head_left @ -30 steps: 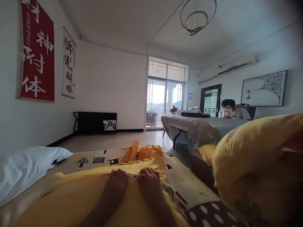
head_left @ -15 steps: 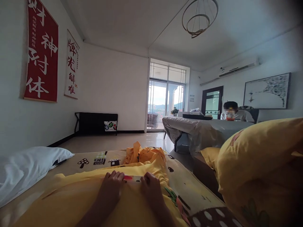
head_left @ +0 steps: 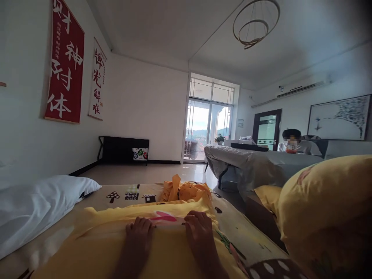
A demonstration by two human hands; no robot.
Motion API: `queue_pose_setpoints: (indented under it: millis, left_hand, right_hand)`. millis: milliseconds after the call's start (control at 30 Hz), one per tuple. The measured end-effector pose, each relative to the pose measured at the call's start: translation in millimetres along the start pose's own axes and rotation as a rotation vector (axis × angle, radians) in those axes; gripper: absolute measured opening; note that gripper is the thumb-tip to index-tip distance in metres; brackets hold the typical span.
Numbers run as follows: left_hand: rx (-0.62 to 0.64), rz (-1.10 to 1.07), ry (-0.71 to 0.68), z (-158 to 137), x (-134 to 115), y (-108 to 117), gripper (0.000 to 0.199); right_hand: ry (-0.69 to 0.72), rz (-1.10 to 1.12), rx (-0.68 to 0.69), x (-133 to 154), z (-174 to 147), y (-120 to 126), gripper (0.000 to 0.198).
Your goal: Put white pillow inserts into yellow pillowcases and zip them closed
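Pillow (head_left: 168, 250), yellow, lies on patterned sheet (head_left: 242, 228) in head view: far edge runs left to right; near end out of frame, long axis indeterminable. Left hand (head_left: 138, 232) and right hand (head_left: 200, 228): fingers part-curled on pillow; fabric grip cannot be told.

White "财神附体" down a red banner (head_left: 65, 64), red "光解难" on a white banner (head_left: 97, 83), wall notice (head_left: 241, 123) too small to read.
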State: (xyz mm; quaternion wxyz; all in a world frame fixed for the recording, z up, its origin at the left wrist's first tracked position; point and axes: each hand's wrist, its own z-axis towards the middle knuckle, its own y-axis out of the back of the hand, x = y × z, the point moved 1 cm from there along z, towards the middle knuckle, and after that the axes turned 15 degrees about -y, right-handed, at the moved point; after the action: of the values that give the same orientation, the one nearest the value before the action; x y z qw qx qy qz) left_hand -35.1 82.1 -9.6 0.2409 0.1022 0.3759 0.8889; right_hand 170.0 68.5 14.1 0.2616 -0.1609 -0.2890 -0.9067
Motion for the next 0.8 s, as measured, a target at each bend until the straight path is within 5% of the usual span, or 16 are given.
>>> queue_pose_setpoints:
  millis: [133,267,467,800]
  left_hand:
    - [0.072,-0.072,-0.030,-1,0,3,0.037]
    - [0.164,-0.122,-0.069,-3,4,-4,0.036]
    - [0.118,-0.004,-0.068,-6,9,-25,0.035]
    - [0.100,-0.093,-0.019,-8,10,-9,0.036]
  right_hand:
    - [0.053,-0.094,0.250,44,-5,-6,0.020]
    - [0.076,-0.239,0.390,62,-4,-46,0.019]
    - [-0.057,-0.058,0.272,48,-23,-90,0.016]
    - [0.050,-0.065,0.199,44,-24,-87,0.012]
